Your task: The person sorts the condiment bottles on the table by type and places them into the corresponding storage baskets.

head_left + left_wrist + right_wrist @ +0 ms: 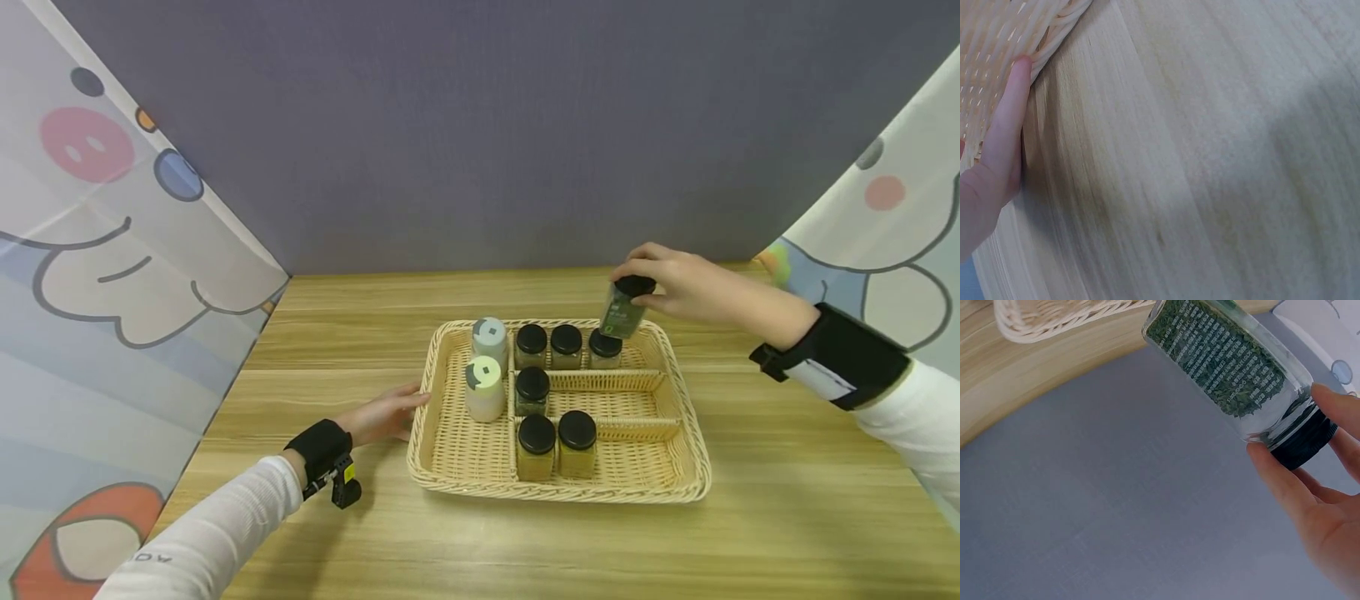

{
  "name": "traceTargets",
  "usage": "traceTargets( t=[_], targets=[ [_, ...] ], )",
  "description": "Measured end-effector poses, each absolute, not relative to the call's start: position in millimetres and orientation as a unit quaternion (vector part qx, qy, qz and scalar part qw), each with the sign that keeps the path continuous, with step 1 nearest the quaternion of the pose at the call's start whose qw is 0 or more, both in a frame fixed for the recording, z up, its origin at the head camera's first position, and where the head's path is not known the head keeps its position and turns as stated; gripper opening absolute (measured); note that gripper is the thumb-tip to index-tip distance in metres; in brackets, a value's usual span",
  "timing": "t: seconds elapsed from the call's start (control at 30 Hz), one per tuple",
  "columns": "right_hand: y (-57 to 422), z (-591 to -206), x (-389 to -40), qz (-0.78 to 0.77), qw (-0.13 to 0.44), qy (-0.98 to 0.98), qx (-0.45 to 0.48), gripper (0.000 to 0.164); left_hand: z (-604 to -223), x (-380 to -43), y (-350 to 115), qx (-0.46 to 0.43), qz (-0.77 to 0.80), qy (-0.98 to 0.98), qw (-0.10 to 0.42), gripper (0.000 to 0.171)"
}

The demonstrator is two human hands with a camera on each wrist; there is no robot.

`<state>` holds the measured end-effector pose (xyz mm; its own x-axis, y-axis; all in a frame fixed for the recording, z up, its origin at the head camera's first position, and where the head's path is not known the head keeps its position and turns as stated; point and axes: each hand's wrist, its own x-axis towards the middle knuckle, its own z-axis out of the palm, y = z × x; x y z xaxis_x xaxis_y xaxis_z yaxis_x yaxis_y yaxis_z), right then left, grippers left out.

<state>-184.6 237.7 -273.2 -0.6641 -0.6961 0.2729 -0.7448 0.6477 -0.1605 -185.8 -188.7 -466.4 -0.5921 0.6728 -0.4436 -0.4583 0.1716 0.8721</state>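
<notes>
My right hand (667, 279) grips a clear jar of dried green herbs (1222, 362) by its black lid, tilted above the back right of a wicker basket (558, 495). White print covers the jar's side in the right wrist view. In the head view its base overlaps a black-lidded jar (604, 348) standing in the back compartment. At the basket's left side, my left hand (386, 414) rests against the woven wall, a fingertip touching the wicker (997, 56) in the left wrist view. That hand's fingers look fairly straight.
Two pale bottles (485, 400) stand in the basket's left compartment. Several black-lidded jars (566, 346) fill parts of the three right compartments, two with yellowish contents (577, 454) at the front. The basket sits on a wooden table (570, 550) before a grey panel (510, 142), with cartoon-printed sheets (112, 250) either side.
</notes>
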Motion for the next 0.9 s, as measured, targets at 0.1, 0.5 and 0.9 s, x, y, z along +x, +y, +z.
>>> traceTargets(
  t=[0.1,0.5,0.9],
  targets=[
    [234,-273,-182,0.133,0.087,-0.902,0.402,0.038,-465,-186,-188,0.087,0.637,0.625,0.443,0.055],
    [220,-276,-170,0.148,0.12,-0.863,0.468,0.042,-464,-185,-190,0.088,0.637,0.624,0.443,0.055],
    [206,-284,-161,0.166,0.128,-0.835,0.51,0.045,-465,-187,-190,0.087,0.639,0.622,0.444,0.056]
  ],
)
